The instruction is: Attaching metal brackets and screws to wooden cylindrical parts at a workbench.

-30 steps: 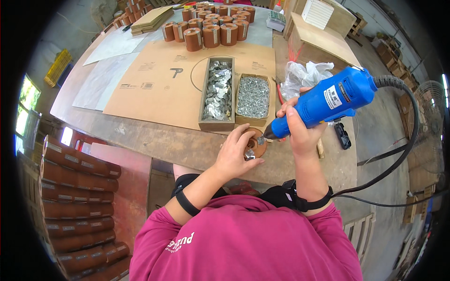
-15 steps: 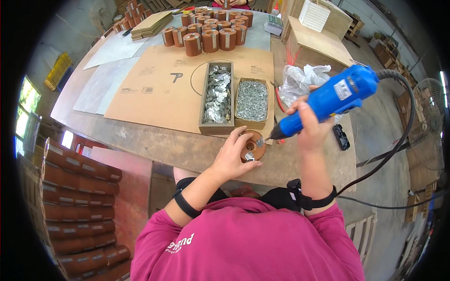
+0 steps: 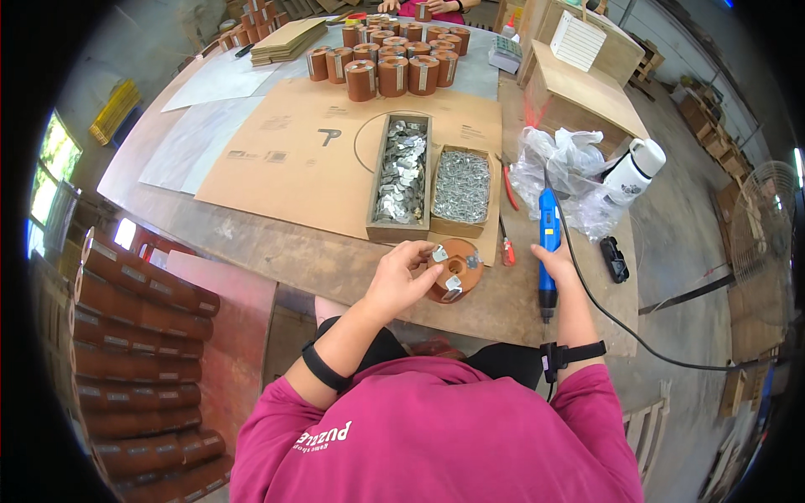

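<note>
My left hand (image 3: 404, 275) is at a brown cylinder (image 3: 461, 281) standing on the near table edge, with a hole in its top. Its thumb and fingertips close on a small metal bracket (image 3: 438, 253) at the top's left rim. A second bracket (image 3: 453, 289) lies near the front of the top, and a third (image 3: 473, 261) sits flat on the right side. In my right hand (image 3: 560, 261) is a blue electric screwdriver (image 3: 549, 222), its tip pointing down toward me, apart from the cylinder.
Behind the cylinder stand a wooden box of metal brackets (image 3: 376, 205) and a carton of screws (image 3: 459, 225). A red-handled screwdriver (image 3: 508, 251), plastic bag (image 3: 553, 151) and white bottle (image 3: 639, 168) are to the right. Many brown cylinders (image 3: 392, 75) stand farther back, near another person's hands (image 3: 444, 7).
My right hand has swung the electric screwdriver away from the cylinder and turned it upright, tip down. My left fingers have shifted from around the cylinder to the left bracket.
</note>
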The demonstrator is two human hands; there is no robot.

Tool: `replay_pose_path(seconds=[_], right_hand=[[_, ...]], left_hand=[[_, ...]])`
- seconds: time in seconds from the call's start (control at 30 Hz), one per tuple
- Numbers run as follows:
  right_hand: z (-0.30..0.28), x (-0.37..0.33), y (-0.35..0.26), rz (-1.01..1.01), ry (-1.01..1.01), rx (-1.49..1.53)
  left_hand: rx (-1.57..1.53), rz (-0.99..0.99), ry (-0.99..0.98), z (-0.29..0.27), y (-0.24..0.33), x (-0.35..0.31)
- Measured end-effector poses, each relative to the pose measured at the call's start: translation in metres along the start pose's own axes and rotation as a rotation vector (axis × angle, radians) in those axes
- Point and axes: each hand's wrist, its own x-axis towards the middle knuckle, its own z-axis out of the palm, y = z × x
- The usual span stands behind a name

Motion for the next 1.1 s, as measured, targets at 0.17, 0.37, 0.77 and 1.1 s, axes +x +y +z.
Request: replay_pose_path(seconds=[0.17, 0.37, 0.77, 1.1], right_hand=[[-0.008, -0.014, -0.002, 0.086, -0.049, -0.276], [0.017, -0.099, -0.092, -0.301, -0.226, 0.140], [0.023, -0.099, -0.109, -0.451, -0.276, 0.178], [0.034, -0.070, -0.051, -0.514, 0.051, -0.276]], left_hand=[[-0.057, -0.089, -0.018, 0.000, 0.000, 0.008], [-0.011, -0.138, 0.005, 0.000, 0.007, 0.006], [0.112, -0.034, 0.048, 0.008, 0.009, -0.002], [0.427, 0.232, -0.318, -0.019, 0.055, 0.000]])
